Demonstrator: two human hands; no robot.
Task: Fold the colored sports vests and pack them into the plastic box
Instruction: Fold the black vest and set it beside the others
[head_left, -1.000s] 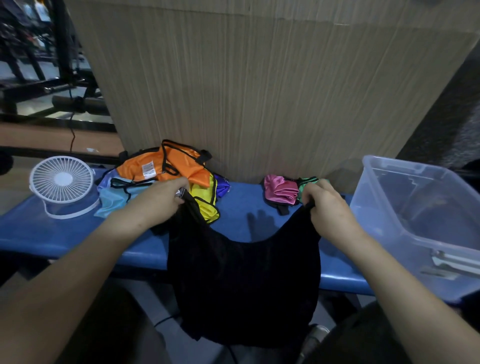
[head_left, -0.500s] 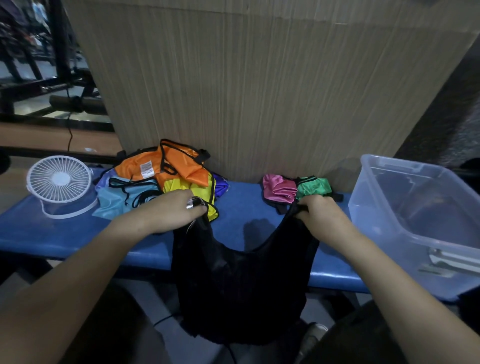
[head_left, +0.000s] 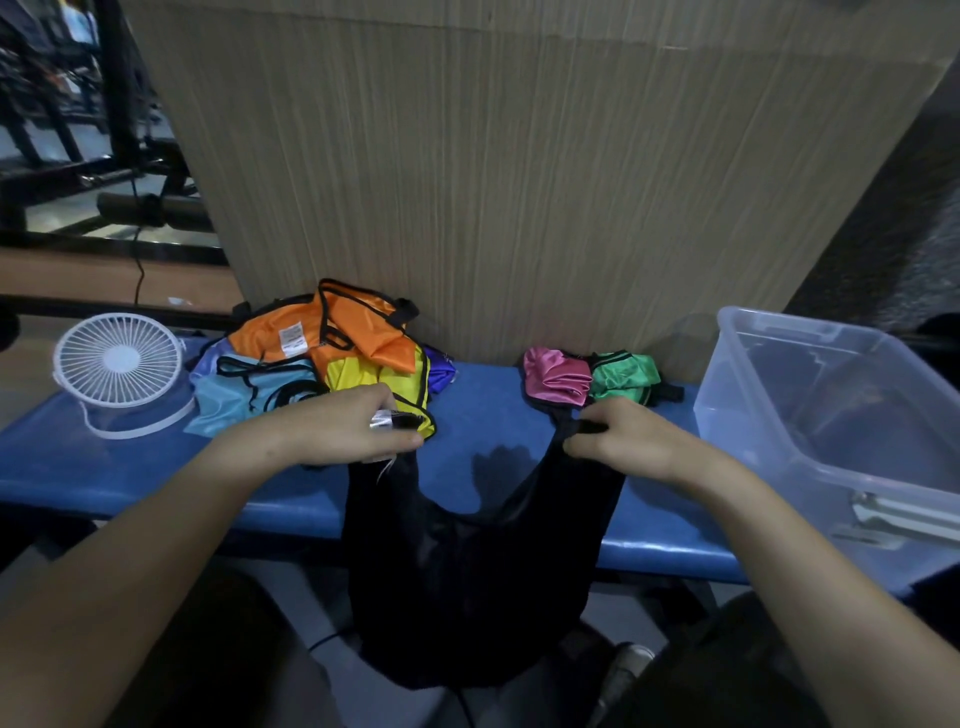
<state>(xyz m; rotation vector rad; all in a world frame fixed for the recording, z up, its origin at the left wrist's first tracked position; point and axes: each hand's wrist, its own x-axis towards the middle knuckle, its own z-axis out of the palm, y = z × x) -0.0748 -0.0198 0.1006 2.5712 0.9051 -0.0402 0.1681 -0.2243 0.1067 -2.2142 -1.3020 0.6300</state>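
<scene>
You are holding the black vest (head_left: 467, 571) by its shoulder straps over the tabletop (head_left: 493, 405) edge.

Your left hand (head_left: 348, 426) and right hand (head_left: 623, 441) are each pinching a strap, spreading it flat, probably so it lies square for folding; its body is hanging off the front. The unfolded pile (head_left: 322, 364) is waiting at left, two folded vests (head_left: 587, 376) are sitting beside the box (head_left: 831, 415), likely keeping packing close.
</scene>
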